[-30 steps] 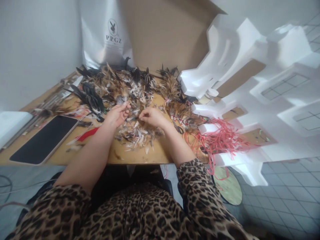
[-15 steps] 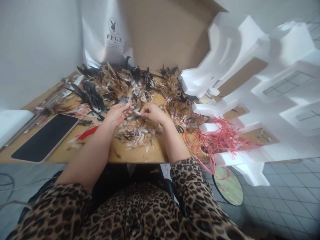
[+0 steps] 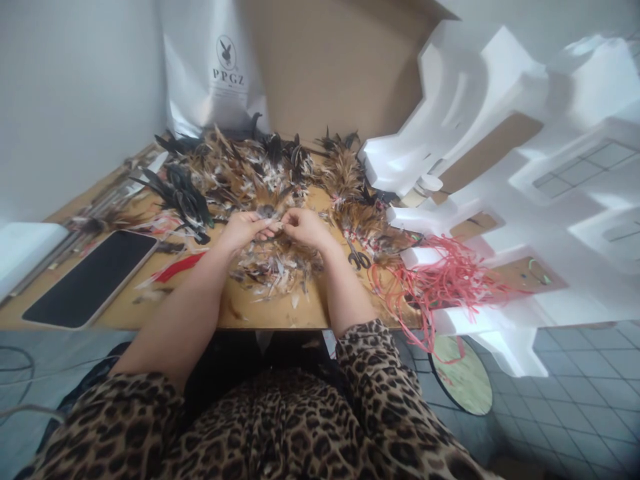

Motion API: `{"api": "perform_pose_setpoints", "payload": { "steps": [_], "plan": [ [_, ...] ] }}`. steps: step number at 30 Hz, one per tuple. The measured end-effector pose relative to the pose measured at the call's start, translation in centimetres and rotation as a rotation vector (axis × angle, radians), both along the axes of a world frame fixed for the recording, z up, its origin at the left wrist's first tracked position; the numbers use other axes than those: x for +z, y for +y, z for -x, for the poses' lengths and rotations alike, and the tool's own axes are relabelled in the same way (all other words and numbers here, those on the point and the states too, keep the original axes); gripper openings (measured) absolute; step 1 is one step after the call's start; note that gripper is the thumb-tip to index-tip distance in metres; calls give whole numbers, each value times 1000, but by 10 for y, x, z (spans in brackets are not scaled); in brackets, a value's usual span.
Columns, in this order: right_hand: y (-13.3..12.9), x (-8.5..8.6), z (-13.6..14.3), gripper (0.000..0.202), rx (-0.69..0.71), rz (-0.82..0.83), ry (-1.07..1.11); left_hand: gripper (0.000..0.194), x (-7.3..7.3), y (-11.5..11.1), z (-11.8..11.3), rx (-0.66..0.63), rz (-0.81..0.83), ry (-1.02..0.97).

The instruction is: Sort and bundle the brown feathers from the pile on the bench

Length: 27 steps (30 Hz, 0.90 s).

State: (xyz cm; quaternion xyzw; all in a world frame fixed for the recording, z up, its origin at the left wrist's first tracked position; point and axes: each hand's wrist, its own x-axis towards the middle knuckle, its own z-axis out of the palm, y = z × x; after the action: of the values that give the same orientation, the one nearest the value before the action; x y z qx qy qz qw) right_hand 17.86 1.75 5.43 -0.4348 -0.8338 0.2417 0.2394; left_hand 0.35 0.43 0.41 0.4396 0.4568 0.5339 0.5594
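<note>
Over the middle of the table, my left hand (image 3: 250, 229) is closed on a small bunch of feathers (image 3: 273, 197), brown at the tips with grey fluff at the base. The tips fan away from me. Right beside it, my right hand (image 3: 303, 227) is pinched at the base end of the bunch; what lies between its fingertips is too small to make out. Below both hands lies a loose heap of small feathers and trimmings (image 3: 280, 270). Behind them spreads a large pile of brown and black feathers (image 3: 225, 160).
Scissors (image 3: 359, 259) lie right of my right forearm, near brown feather bunches (image 3: 367, 223). Red plastic strips (image 3: 445, 277) spill over white foam pieces (image 3: 530, 173) at the right. A phone (image 3: 93, 277), dark feathers (image 3: 177, 193) and a red strip (image 3: 180, 267) lie left.
My left hand has turned over and closed more around the feathers, its fingers now nearer my right hand. My right forearm has shifted slightly left, so the scissors show more fully.
</note>
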Motion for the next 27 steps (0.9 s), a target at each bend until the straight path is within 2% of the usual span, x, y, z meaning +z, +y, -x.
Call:
{"api": "perform_pose_setpoints", "payload": {
  "steps": [3,6,9,13,16,21,27],
  "plan": [
    [2,-4,1,13,-23,68,180,14,-1,1,-2,15,10,-48],
    [6,-11,4,18,-37,226,439,13,-1,2,-2,56,27,-140],
    [8,-16,8,28,-134,365,682,11,0,4,-2,117,24,-264],
    [6,-24,16,31,-237,465,806,10,3,5,-3,187,-1,-383],
    [3,-30,26,32,-229,469,907,9,4,4,-4,179,-13,-402],
    [-1,-36,42,29,-247,409,1000,11,2,2,-8,96,4,-390],
    [3,-38,39,25,-224,399,997,13,1,-1,-6,4,65,-370]
  ]
}}
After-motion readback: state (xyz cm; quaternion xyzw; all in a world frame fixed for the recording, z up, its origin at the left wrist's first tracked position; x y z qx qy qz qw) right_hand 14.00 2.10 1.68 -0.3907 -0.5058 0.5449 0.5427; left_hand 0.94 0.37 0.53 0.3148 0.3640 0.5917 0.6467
